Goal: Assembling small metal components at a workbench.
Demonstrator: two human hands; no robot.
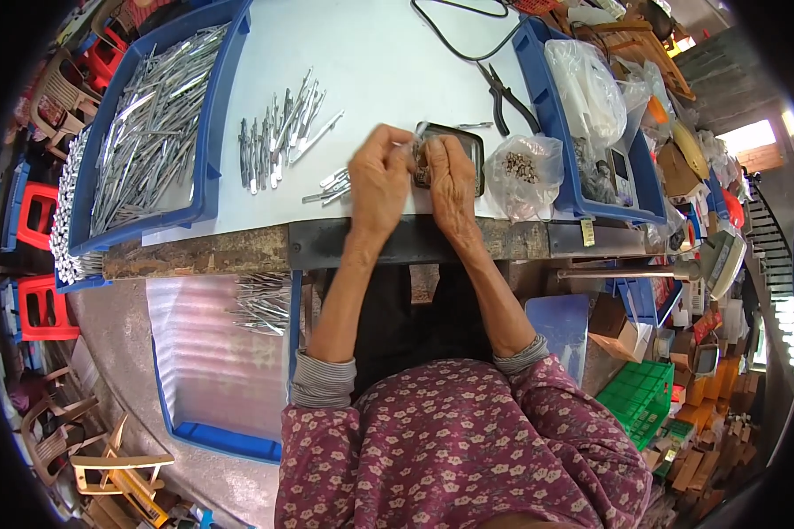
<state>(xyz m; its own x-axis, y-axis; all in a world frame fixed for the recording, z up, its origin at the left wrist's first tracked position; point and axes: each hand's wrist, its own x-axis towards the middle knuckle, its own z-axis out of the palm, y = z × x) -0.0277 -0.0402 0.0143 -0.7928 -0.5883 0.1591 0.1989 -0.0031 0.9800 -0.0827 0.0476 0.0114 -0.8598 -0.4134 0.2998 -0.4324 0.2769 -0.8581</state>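
Note:
My left hand point(381, 181) and my right hand point(453, 181) meet over a small dark-rimmed tray point(480, 181) near the table's front edge. Both have bent, closed fingertips, and the tip of a slim shiny piece point(422, 129) shows between them. What each one pinches is mostly hidden. Left of my left hand lies a small group of silver metal strips point(331, 187), with larger rows of strips point(278, 132) farther off. To the right of the tray a clear plastic bag point(545, 181) holds small brownish metal parts point(520, 166). A single metal piece point(475, 125) lies behind the tray.
Black-handled pliers point(503, 101) and a dark cable point(454, 40) lie at the back. A blue bin point(205, 167) heaped with metal strips stands left; another blue bin point(622, 213) with plastic bags stands right. Below the table's worn front edge point(203, 254) sits a lined blue-edged container point(216, 438).

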